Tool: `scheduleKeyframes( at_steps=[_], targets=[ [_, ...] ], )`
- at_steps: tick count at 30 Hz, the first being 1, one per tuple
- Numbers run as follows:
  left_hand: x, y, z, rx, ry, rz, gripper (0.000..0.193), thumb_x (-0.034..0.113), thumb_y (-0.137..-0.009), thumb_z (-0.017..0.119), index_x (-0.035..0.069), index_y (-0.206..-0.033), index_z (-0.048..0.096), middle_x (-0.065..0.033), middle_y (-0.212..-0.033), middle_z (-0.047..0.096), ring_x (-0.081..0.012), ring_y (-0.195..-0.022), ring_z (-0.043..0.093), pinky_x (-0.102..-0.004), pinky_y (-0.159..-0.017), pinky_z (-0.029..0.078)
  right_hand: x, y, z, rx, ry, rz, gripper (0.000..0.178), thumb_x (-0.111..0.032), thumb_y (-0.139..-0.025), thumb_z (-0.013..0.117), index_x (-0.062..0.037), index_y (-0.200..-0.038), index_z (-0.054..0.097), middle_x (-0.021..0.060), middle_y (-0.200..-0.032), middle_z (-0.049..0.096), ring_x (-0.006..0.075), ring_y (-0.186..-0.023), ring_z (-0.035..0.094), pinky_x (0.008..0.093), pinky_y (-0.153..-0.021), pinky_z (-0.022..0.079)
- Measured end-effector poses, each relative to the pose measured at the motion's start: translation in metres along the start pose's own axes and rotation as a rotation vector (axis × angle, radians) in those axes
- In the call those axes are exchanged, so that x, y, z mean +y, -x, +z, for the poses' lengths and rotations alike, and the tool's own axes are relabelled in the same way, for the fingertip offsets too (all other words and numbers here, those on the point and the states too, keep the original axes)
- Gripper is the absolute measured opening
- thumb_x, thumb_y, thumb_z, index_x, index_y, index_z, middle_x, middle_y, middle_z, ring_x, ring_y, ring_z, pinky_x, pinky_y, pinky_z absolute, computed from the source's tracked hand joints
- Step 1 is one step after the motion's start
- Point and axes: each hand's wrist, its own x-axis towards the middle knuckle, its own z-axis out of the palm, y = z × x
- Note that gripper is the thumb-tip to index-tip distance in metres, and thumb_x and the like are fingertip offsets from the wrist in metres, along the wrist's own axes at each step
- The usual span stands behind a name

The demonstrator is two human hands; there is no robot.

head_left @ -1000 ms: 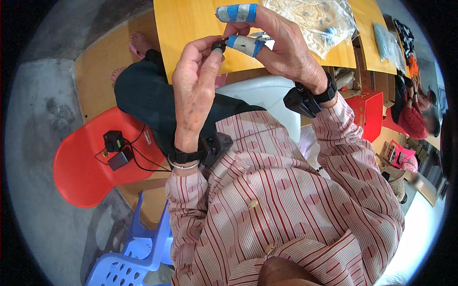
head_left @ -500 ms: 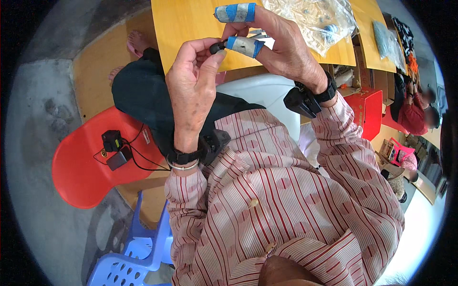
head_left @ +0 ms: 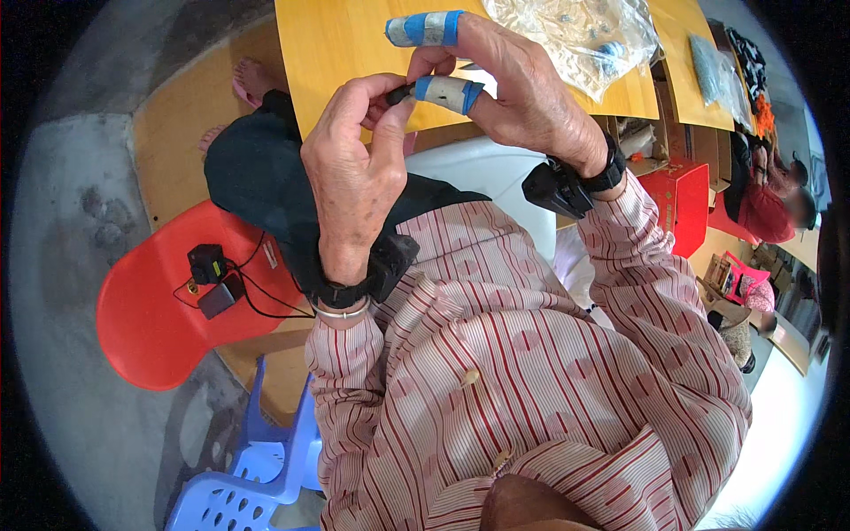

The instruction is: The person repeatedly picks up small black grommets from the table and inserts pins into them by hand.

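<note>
A small black part (head_left: pixel 399 94), too small to name more exactly, sits between both hands above the near edge of the yellow table (head_left: pixel 341 44). My left hand (head_left: pixel 356 155) pinches it between thumb and fingertips. From the other side, my right hand (head_left: pixel 522 88) presses on it with a thumb wrapped in blue and grey tape. The right index finger, taped the same way, stretches out above and away from the part. Other right fingers curl behind and are partly hidden. Each wrist carries a black strapped device.
A clear plastic bag (head_left: pixel 589 40) with small bluish pieces lies on the table beyond my right hand. To the left, a red chair (head_left: pixel 159 310) holds a black box and cables. A blue plastic chair (head_left: pixel 239 487) stands lower left. Co-workers sit at far right, past a red box (head_left: pixel 677 203).
My left hand has turned slightly, its fingers closing further over the black part, so less of it shows. Both hands have shifted a little to the left.
</note>
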Motion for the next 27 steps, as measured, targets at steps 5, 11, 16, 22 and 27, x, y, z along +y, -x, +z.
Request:
scheduleKeyframes(
  at_steps=[5, 11, 16, 22, 27],
  targets=[
    [-0.013, 0.0, 0.002, 0.015, 0.005, 0.044, 0.013, 0.003, -0.08, 0.059, -0.002, -0.091, 0.059, -0.0101, -0.077, 0.061, -0.0168, -0.064, 0.06, -0.0271, -0.06, 0.049, 0.002, 0.0, 0.006, 0.01, 0.024, -0.013, 0.045, -0.003, -0.075, 0.067, -0.0082, -0.118, 0.053, 0.0025, -0.087, 0.062, 0.0176, -0.077, 0.06, 0.0296, -0.072, 0.051],
    [-0.012, 0.0, 0.001, -0.001, 0.052, -0.031, 0.013, 0.004, -0.081, 0.059, -0.003, -0.092, 0.059, -0.0098, -0.077, 0.062, -0.015, -0.065, 0.059, -0.0258, -0.061, 0.048, 0.003, 0.001, 0.011, 0.022, 0.063, -0.022, 0.041, -0.003, -0.076, 0.067, -0.0058, -0.114, 0.055, 0.0044, -0.086, 0.061, 0.0192, -0.077, 0.06, 0.0304, -0.071, 0.051],
    [-0.012, 0.001, -0.001, -0.025, 0.267, -0.191, 0.016, 0.007, -0.084, 0.058, -0.005, -0.094, 0.059, -0.0075, -0.081, 0.063, -0.011, -0.068, 0.058, -0.0223, -0.061, 0.047, 0.005, 0.001, 0.007, 0.018, 0.072, -0.055, 0.035, 0.001, -0.064, 0.065, -0.0037, -0.096, 0.05, 0.0093, -0.082, 0.057, 0.0298, -0.08, 0.057, 0.0371, -0.067, 0.049],
    [-0.016, 0.001, -0.005, -0.017, 0.696, -0.369, 0.024, 0.009, -0.086, 0.058, -0.007, -0.104, 0.057, -0.009, -0.093, 0.062, -0.0157, -0.085, 0.06, -0.0256, -0.079, 0.045, 0.002, 0.007, 0.004, -0.095, 0.329, -0.064, 0.057, -0.029, -0.069, 0.074, -0.0058, -0.117, 0.054, 0.0077, -0.093, 0.06, 0.0251, -0.087, 0.058, 0.0359, -0.075, 0.05],
    [-0.01, 0.0, -0.001, -0.03, 0.737, -0.397, 0.021, 0.013, -0.085, 0.058, -0.004, -0.098, 0.059, -0.0056, -0.085, 0.062, -0.007, -0.068, 0.056, -0.0186, -0.055, 0.042, -0.003, 0.002, 0.01, -0.029, 0.58, -0.212, 0.055, -0.019, -0.053, 0.071, -0.0071, -0.103, 0.053, 0.0037, -0.09, 0.056, 0.0222, -0.087, 0.054, 0.0334, -0.074, 0.046]
  ],
)
